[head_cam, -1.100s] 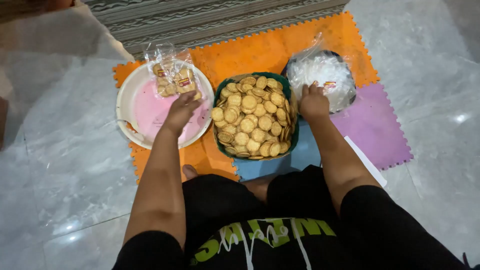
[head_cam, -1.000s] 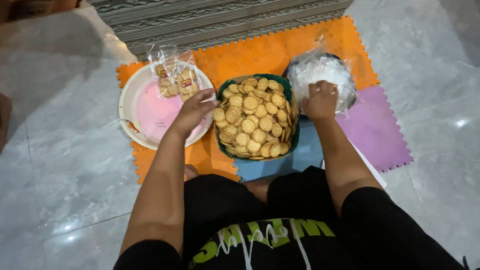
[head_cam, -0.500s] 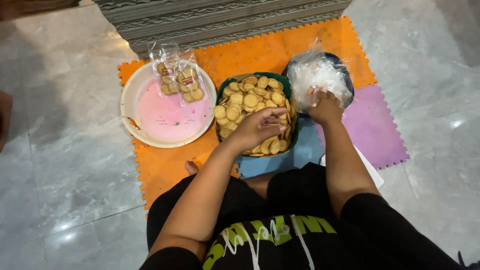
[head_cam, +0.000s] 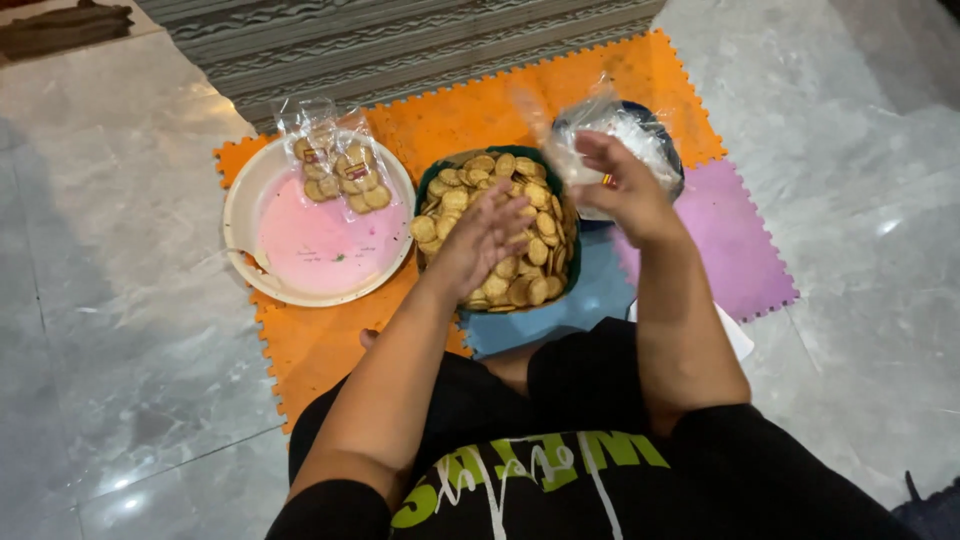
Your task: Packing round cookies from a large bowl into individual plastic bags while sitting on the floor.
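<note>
A green bowl (head_cam: 428, 182) heaped with small round biscuits (head_cam: 520, 195) sits on the orange foam mat (head_cam: 470, 105). My left hand (head_cam: 485, 235) hovers over the biscuits with fingers spread, holding nothing visible. My right hand (head_cam: 622, 185) is raised to the right of the bowl and grips an empty clear plastic bag (head_cam: 570, 140). Behind it is a dark bowl (head_cam: 668, 150) full of more clear bags. At the left, a white and pink plate (head_cam: 300, 250) carries two filled bags of biscuits (head_cam: 340, 170).
A purple foam tile (head_cam: 730, 240) and a blue tile (head_cam: 570, 305) lie beside the orange mat on grey marble floor (head_cam: 110, 300). A striped rug (head_cam: 400, 40) runs along the far edge. My knees in black clothes fill the near edge.
My left hand moved from the pink plate across to above the biscuit bowl. My right hand lifted a clear bag out of the dark bowl and raised it.
</note>
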